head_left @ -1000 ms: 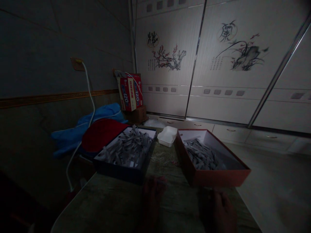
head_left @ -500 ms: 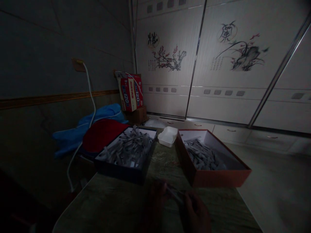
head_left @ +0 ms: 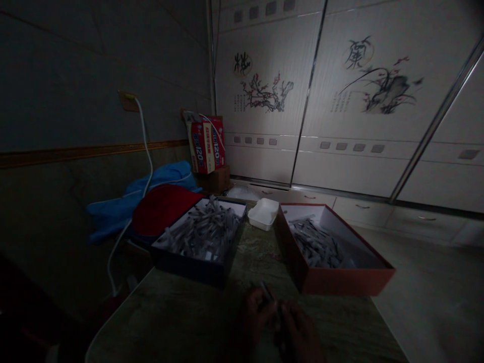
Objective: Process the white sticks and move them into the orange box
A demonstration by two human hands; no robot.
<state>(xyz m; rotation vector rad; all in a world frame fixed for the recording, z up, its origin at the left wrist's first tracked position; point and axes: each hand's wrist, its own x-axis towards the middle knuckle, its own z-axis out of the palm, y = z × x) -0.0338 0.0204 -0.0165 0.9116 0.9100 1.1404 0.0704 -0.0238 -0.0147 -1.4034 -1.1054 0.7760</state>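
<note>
Near the front of the table, my left hand (head_left: 255, 313) and my right hand (head_left: 300, 330) are close together, fingers closed around a slim pen-like stick (head_left: 266, 291). Its upper end sticks out past the left fingers, slanting up and left; the dimness hides the lower part. Beyond my left hand is a dark blue box (head_left: 189, 267) heaped with thin pale and dark pen-like pieces (head_left: 206, 229). On the right, an orange-brown box (head_left: 346, 281) holds a smaller pile of similar pieces (head_left: 315, 244). Between the boxes, farther back, sits a white plastic tray (head_left: 263, 214).
A red cloth item (head_left: 161, 209) and a blue cloth (head_left: 159, 184) lie left of the blue box. A white cable (head_left: 145, 146) hangs from the wall socket. Behind stand a red carton (head_left: 207, 146) and sliding cabinet doors (head_left: 264, 161). The table edge (head_left: 391, 327) lies to the right.
My hands have drawn together around the stick, which stretched between them before and now points up and left from the left fingers. The view has shifted slightly.
</note>
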